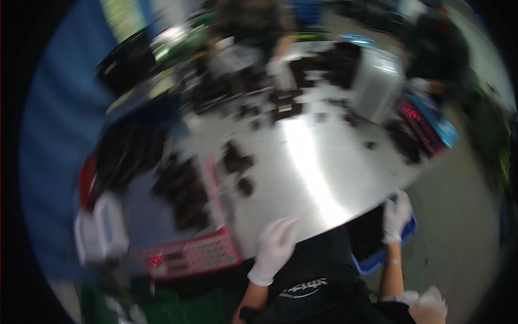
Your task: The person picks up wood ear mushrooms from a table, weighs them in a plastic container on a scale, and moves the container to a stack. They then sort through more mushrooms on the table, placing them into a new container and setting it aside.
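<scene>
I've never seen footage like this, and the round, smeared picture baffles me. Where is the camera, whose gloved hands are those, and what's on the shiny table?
This is one picture from a camera worn on a person's head, looking forward and down; the wide lens bends it round and motion blurs it. The two white-gloved hands at the bottom are that person's. The left hand lies flat at the near edge of the shiny metal table, apparently empty. The right hand is at the table's edge above a blue plastic bin; whether it grips anything is too blurred to tell. Small dark pieces lie scattered on the table, with more heaped on a red weighing scale with a keypad at the left. Other people stand at the far side.
</scene>
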Motion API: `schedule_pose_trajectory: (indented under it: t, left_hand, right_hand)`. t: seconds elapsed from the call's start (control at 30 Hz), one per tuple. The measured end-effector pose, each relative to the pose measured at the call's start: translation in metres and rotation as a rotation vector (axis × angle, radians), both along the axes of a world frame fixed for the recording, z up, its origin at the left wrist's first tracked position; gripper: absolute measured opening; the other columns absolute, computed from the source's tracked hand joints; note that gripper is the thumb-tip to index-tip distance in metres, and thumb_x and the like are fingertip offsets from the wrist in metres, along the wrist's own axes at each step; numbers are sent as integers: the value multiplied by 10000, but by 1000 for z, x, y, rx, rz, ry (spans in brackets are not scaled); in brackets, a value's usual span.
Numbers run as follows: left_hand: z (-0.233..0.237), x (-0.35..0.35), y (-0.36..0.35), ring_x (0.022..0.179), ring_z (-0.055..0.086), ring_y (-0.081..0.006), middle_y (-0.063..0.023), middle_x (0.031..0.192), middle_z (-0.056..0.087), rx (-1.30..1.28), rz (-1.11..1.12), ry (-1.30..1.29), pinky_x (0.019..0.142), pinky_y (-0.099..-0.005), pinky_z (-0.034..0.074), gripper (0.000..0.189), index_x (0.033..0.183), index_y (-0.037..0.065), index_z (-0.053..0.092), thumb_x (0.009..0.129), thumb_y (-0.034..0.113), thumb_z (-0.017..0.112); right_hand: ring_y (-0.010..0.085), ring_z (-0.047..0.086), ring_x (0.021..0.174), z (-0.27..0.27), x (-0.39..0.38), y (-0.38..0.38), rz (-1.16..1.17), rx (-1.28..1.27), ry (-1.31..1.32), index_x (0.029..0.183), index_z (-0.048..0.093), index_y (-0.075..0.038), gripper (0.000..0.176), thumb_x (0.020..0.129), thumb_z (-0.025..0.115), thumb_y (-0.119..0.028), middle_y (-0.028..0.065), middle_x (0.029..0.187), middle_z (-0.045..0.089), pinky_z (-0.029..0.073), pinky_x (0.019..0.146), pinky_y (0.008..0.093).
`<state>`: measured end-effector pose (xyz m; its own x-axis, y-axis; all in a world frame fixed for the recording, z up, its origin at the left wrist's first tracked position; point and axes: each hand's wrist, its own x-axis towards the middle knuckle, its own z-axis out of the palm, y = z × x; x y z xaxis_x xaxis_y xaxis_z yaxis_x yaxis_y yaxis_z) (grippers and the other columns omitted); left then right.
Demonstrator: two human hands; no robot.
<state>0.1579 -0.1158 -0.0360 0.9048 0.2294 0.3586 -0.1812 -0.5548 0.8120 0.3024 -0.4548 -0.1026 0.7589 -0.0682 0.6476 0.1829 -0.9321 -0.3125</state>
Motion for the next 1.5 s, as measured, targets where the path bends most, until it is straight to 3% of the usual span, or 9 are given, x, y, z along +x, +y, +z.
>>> schedule_pose_trajectory:
  t: [0.13, 0.23, 0.3, 0.5, 0.63, 0.8, 1.3, 1.4, 1.5]
  left_hand:
    - [-5, -22, 12, 1001, 647, -346, -150, 1089, 685, -70, -9, -38, 870, -410, 523, 241, 1107, 57, 694, 870, 99, 681]
    - [-6, -38, 22, 933, 655, -327, -136, 1054, 692, 9, 36, -130, 825, -398, 532, 224, 1081, 52, 699, 863, 104, 686]
    - [11, -52, 31, 896, 658, -313, -125, 1037, 695, 79, 55, -177, 802, -390, 536, 213, 1067, 49, 702, 862, 104, 684]
    - [60, -92, 140, 920, 650, -208, -96, 1074, 691, 290, 835, -351, 826, -315, 507, 223, 1090, 14, 690, 890, -14, 594]
    - [72, -110, 196, 972, 595, -119, -53, 1168, 650, -78, 1012, -341, 863, -274, 478, 241, 1161, 12, 671, 949, -10, 557]
    - [60, -116, 192, 1047, 608, -166, -103, 1173, 636, -101, 1022, -371, 913, -287, 499, 237, 1153, -28, 662, 952, -30, 535]
    - [17, -143, 176, 918, 591, -128, -77, 1122, 644, -175, 1076, -374, 876, -278, 482, 242, 1119, -24, 669, 914, -43, 540]
    - [35, -120, 166, 1064, 611, -247, -108, 1155, 655, 21, 966, -222, 963, -360, 470, 304, 1105, 14, 681, 816, -47, 609]
    - [51, -92, 154, 1163, 573, -299, -115, 1202, 640, 265, 784, -95, 1035, -402, 435, 373, 1166, 42, 670, 796, -7, 675]
  right_hand:
    - [310, 541, 832, -3, 15, 52, 140, 183, 119, 919, 592, -9, 197, 842, 735, -121, 125, 856, 571, 441, 804, 418]
    - [217, 326, 622, 24, 14, 149, 528, 280, -78, 657, 322, -29, 484, 786, 788, -57, 61, 619, 311, 281, 584, 407]
    - [261, 371, 593, 68, 7, 202, 884, 128, 44, 616, 378, -37, 449, 767, 799, -77, 69, 587, 355, 341, 619, 383]
    - [226, 384, 470, 150, -5, 348, 1361, 314, 504, 681, 482, -2, 344, 861, 727, -163, 106, 552, 463, 334, 478, 320]
    - [232, 635, 721, 186, -19, 442, 1641, 161, 315, 1040, 649, -32, 330, 888, 700, -321, 123, 875, 652, 507, 664, 343]
    - [297, 524, 1203, 156, -31, 531, 1611, -334, -277, 1017, 705, -64, 318, 816, 722, -309, 85, 1140, 662, 391, 1011, 462]
    - [281, 483, 1227, 150, 49, 475, 1516, 111, 552, 1118, 685, 13, 342, 890, 678, -242, 122, 1234, 631, 358, 1087, 373]
    - [309, 458, 1255, 169, 47, 486, 1642, 378, 985, 1086, 692, -17, 326, 877, 699, -266, 121, 1275, 611, 341, 1104, 410]
    - [249, 499, 1250, 149, 54, 507, 1529, -82, 425, 1134, 669, -75, 316, 897, 714, -279, 122, 1332, 552, 382, 1074, 374]
